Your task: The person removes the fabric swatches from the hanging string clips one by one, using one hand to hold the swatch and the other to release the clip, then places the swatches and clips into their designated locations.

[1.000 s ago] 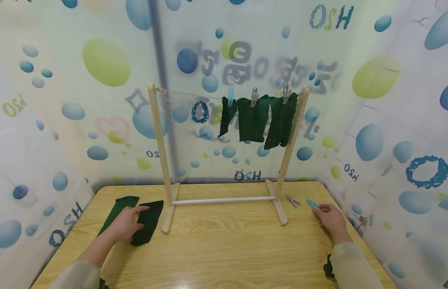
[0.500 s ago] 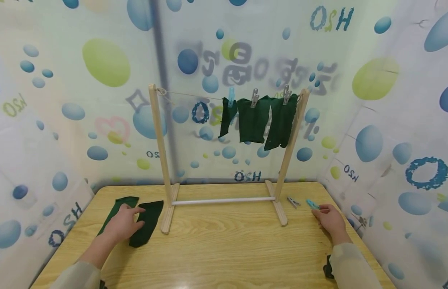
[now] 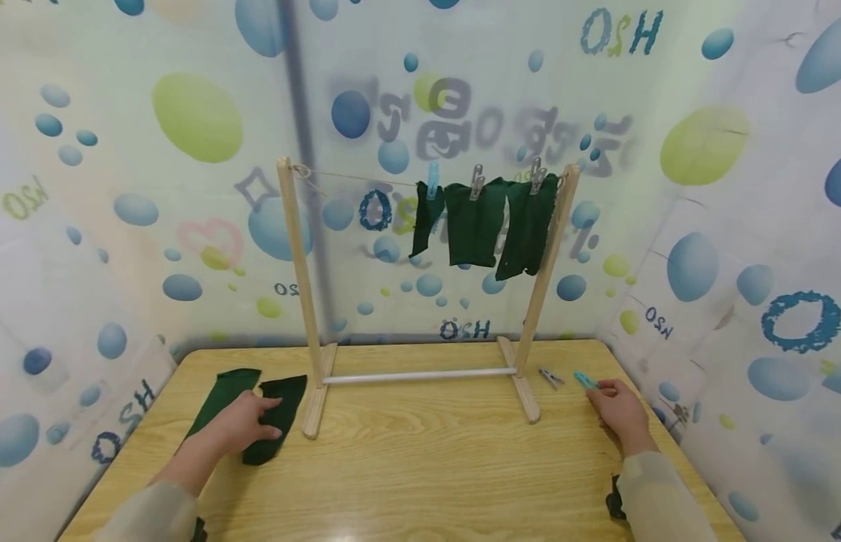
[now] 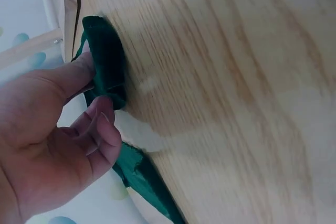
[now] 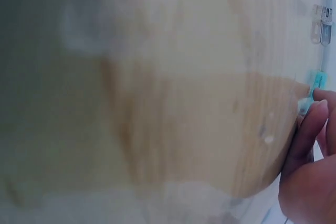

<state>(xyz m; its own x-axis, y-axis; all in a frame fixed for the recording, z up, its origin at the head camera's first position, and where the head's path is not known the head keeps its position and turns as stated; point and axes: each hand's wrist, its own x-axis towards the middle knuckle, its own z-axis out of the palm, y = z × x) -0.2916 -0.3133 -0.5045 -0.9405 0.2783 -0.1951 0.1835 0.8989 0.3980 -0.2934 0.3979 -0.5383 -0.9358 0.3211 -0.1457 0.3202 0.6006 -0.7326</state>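
Note:
My left hand [image 3: 240, 425] reaches over a dark green cloth [image 3: 287, 391], thumb and forefinger spread apart. In the left wrist view the fingertips touch this cloth [image 4: 107, 51], which bulges slightly between them. Another green cloth [image 3: 220, 395] lies just left, partly under the hand and forearm. At the right, my right hand [image 3: 622, 410] pinches the near end of a teal clothespin [image 3: 584, 379] at the table surface. A grey clothespin [image 3: 550, 377] lies to its left. In the right wrist view only the fingers [image 5: 310, 129] and part of the teal clothespin [image 5: 319, 80] show at the edge.
A wooden drying rack [image 3: 301, 278] stands at the back of the table [image 3: 420, 459]. Its string [image 3: 366, 177] bears green cloths [image 3: 476, 226] toward the right, clipped by a blue clothespin [image 3: 432, 181] and two grey ones. A white bar [image 3: 420, 375] joins the rack's feet.
My left hand has moved right and slightly down, farther over the right-hand cloth on the table. My right hand stays at the teal clothespin, almost still. The hanging cloths look the same.

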